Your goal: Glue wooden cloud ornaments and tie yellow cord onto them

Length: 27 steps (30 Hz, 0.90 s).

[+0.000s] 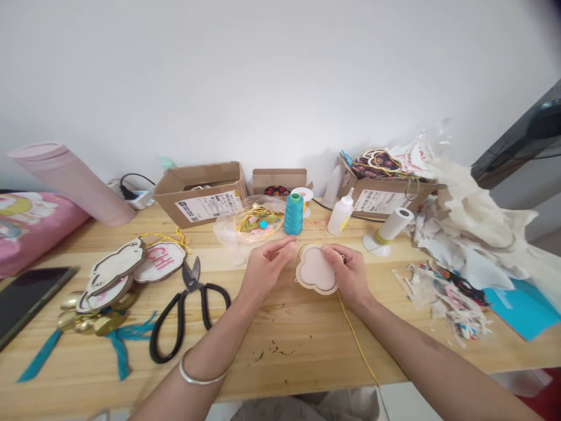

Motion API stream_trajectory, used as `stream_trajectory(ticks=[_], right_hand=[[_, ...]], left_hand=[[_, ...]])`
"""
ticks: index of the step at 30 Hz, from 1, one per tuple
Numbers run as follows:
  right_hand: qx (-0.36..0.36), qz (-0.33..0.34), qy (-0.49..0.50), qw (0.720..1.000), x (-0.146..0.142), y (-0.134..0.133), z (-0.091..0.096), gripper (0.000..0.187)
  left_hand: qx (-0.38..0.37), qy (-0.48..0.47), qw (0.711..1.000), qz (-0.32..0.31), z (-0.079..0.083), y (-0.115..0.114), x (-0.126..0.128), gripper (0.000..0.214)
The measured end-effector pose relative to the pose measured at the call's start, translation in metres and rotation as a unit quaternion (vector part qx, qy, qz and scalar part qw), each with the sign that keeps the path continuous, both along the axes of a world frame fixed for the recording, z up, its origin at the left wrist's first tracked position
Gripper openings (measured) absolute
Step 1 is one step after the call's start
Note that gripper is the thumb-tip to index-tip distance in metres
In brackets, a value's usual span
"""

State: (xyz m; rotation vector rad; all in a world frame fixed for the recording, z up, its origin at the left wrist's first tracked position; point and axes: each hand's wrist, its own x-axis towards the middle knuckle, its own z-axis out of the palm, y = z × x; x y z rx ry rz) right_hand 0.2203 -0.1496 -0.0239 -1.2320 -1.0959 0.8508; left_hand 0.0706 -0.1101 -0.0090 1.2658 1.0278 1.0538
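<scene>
My right hand [350, 272] grips a flat, cloud-shaped wooden plaque [316, 270] by its right edge, thumb on the front face. The plaque has a pale centre, a raised wooden border and small loops at its sides. A yellow cord [357, 339] hangs from beneath it toward the table's front edge. Just left of the plaque is my left hand [265, 266], thumb and fingers drawn together. A thin strand of cord runs close to those fingertips; whether they pinch it I cannot tell. Behind the hands stands a teal thread spool [293, 216].
Black-handled scissors [191, 292] lie open to the left, beside stacked plaques [116, 266] with teal tassels. A glue bottle [340, 213], a white roll [392, 226] and cardboard boxes [199, 193] stand at the back. Fabric scraps [447, 298] cover the right.
</scene>
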Motion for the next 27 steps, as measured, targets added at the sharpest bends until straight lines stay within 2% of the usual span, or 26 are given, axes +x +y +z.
stream_trajectory(ticks=[4,10,19,27], right_hand=[[0.023,0.011,-0.082,0.996,-0.0019,-0.0024,0.0039,0.025],[0.033,0.009,-0.112,0.993,-0.0028,-0.0018,0.0005,0.024],[0.0,0.007,-0.062,0.998,-0.0036,-0.0013,-0.0002,0.025],[-0.007,0.003,-0.065,0.998,-0.004,-0.0017,0.0019,0.025]], left_hand=[[-0.062,-0.039,0.995,-0.063,-0.0053,-0.0029,0.0077,0.027],[-0.171,-0.128,0.975,-0.059,-0.0106,-0.0038,0.0115,0.024],[-0.184,-0.164,0.965,-0.09,-0.0085,-0.0057,0.0098,0.024],[-0.166,-0.127,0.975,-0.068,-0.0082,-0.0041,0.0108,0.021]])
